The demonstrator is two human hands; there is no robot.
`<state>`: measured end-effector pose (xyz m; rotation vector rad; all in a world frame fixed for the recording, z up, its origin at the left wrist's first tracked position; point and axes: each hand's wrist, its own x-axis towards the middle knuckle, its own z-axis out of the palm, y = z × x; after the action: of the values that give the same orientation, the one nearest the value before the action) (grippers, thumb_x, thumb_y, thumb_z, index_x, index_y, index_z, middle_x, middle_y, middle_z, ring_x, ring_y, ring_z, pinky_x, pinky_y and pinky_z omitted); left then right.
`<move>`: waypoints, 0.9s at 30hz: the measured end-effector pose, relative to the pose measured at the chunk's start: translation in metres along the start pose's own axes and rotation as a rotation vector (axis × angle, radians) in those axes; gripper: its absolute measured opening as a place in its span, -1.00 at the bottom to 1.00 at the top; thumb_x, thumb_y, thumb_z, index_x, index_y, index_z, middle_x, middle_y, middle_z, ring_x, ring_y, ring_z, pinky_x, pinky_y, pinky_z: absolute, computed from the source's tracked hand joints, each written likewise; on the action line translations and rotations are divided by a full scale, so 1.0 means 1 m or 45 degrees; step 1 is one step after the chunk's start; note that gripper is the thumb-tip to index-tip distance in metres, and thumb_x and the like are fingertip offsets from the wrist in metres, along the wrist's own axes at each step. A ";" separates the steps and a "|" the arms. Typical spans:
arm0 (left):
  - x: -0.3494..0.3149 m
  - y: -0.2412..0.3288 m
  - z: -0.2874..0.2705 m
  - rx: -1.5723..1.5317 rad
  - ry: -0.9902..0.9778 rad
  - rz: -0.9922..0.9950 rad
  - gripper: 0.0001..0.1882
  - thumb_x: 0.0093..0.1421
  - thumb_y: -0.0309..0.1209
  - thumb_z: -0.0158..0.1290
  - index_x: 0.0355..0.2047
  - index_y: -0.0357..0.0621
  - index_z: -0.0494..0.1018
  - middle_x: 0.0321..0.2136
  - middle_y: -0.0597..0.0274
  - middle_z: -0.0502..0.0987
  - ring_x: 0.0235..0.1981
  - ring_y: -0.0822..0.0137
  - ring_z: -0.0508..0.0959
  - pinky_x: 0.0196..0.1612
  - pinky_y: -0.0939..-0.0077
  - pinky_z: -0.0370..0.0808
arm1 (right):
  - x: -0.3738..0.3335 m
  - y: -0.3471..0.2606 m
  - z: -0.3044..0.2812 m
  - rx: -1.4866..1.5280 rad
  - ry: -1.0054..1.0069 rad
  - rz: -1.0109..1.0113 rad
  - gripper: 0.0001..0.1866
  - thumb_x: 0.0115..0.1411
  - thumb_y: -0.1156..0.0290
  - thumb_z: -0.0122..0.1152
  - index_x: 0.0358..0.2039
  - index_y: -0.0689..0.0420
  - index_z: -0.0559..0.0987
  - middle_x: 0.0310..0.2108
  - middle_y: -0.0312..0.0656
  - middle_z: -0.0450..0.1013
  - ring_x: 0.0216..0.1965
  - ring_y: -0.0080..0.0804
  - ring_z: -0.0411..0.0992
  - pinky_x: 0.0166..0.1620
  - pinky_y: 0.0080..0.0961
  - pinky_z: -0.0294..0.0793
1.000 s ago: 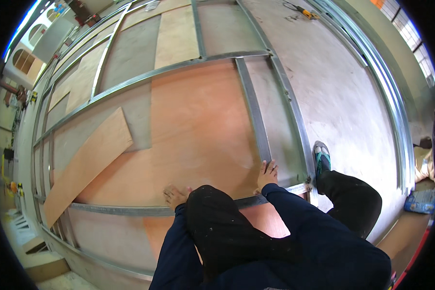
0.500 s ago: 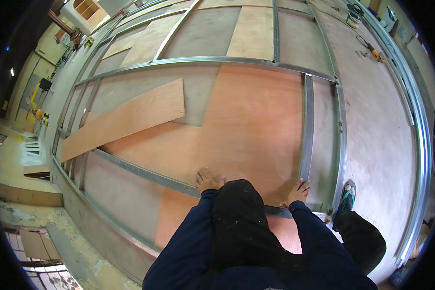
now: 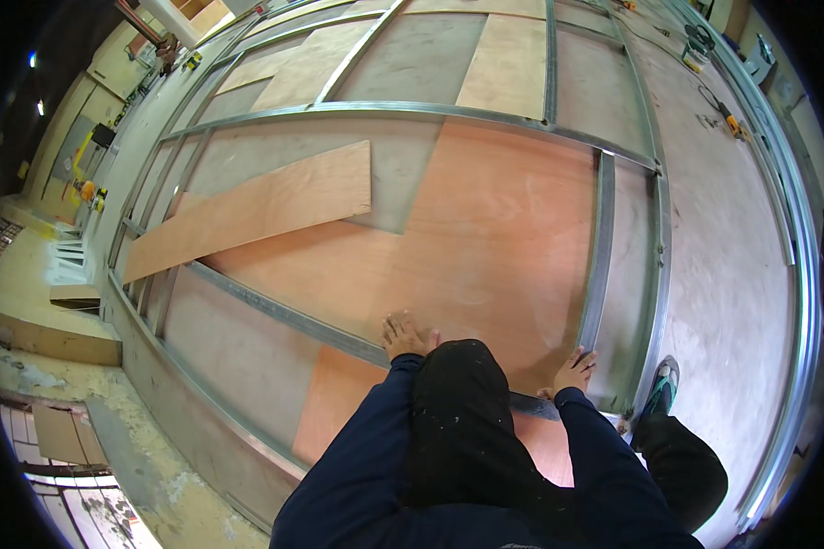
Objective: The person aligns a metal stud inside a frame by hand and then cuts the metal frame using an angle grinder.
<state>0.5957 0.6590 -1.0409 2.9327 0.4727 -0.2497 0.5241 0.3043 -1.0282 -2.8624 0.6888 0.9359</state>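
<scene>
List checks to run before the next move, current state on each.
1. Left hand not gripping: ok, fingers spread at the panel beside the near rail.
2. Right hand clear of the stud: not ok, fingers at its near end.
3. Board square to the frame: not ok, lies aslant, crossing the near rail.
4. Panel fastened: cannot tell, no fixings visible.
5. Power tool off the frame: ok, on the floor to the right.
6. Sandal outside the frame: ok, just right of it.
</scene>
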 end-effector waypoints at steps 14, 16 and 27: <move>-0.002 -0.004 -0.003 -0.036 0.026 -0.027 -0.04 -0.03 0.21 -0.04 0.26 -0.09 -0.01 0.23 -0.33 -0.05 0.28 -0.18 -0.08 0.22 -0.11 -0.10 | -0.007 -0.007 -0.006 -0.095 0.013 -0.004 0.61 -0.53 -0.15 0.55 0.25 0.28 -0.43 0.26 0.38 -0.48 0.25 0.38 -0.19 0.26 -0.06 -0.01; -0.002 -0.005 -0.004 -0.029 0.009 -0.038 -0.03 -0.04 0.25 -0.07 0.26 -0.07 -0.01 0.23 -0.32 -0.06 0.28 -0.18 -0.09 0.23 -0.09 -0.10 | -0.008 -0.009 -0.007 -0.075 -0.004 0.008 0.61 -0.53 -0.15 0.54 0.25 0.29 -0.43 0.25 0.39 -0.48 0.24 0.39 -0.18 0.26 -0.06 -0.02; -0.002 -0.002 -0.007 -0.049 0.032 -0.030 -0.03 -0.05 0.22 -0.03 0.27 -0.02 -0.01 0.24 -0.31 -0.08 0.28 -0.18 -0.09 0.23 -0.11 -0.09 | -0.006 -0.008 -0.008 -0.081 -0.003 0.004 0.63 -0.53 -0.11 0.56 0.24 0.27 -0.48 0.25 0.39 -0.51 0.25 0.38 -0.18 0.26 -0.08 -0.02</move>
<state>0.5940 0.6615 -1.0344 2.8976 0.5107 -0.2045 0.5276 0.3119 -1.0187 -2.9149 0.6762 0.9793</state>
